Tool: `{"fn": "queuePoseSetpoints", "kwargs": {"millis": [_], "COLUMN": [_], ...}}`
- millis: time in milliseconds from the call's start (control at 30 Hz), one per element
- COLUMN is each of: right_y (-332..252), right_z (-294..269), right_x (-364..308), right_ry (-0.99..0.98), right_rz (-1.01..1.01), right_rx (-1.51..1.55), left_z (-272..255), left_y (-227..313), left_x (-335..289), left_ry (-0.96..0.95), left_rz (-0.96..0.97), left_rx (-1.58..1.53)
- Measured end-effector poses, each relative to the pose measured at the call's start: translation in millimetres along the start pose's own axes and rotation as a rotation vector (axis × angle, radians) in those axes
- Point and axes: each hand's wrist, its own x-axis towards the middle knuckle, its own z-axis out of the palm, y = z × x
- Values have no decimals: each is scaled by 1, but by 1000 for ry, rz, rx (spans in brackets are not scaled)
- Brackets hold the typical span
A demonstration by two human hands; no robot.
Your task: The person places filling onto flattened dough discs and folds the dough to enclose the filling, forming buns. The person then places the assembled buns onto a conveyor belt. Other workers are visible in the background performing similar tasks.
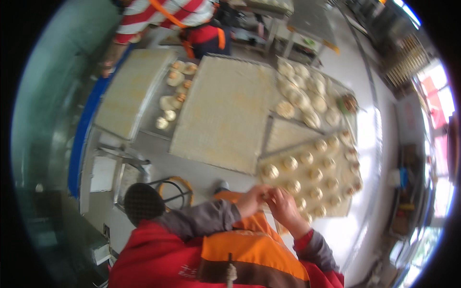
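Left hand [252, 199] and right hand [283, 207] together, fingers curled; grip hidden, cannot tell contents. Dough balls [315, 174] in rows on tray [303, 174], just beside right hand. Risk: wrist swing denting nearest balls.

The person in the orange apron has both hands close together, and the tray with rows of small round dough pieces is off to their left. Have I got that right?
Not quite: in the head view, the tray with rows of small round dough pieces is to their right. The left hand and right hand are indeed close together, and the apron is orange.
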Motion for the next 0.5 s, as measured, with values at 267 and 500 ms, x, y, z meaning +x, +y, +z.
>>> {"fn": "queuePoseSetpoints", "kwargs": {"millis": [267, 500], "right_y": [6, 13], "right_z": [-10, -26], "right_x": [0, -4], "right_ry": [113, 2], "right_rz": [46, -51], "right_rx": [35, -89], "left_z": [39, 26], "left_y": [50, 11], "left_x": [-6, 27], "left_ry": [226, 134], "left_rz": [-219, -218], "left_rx": [49, 526]}}
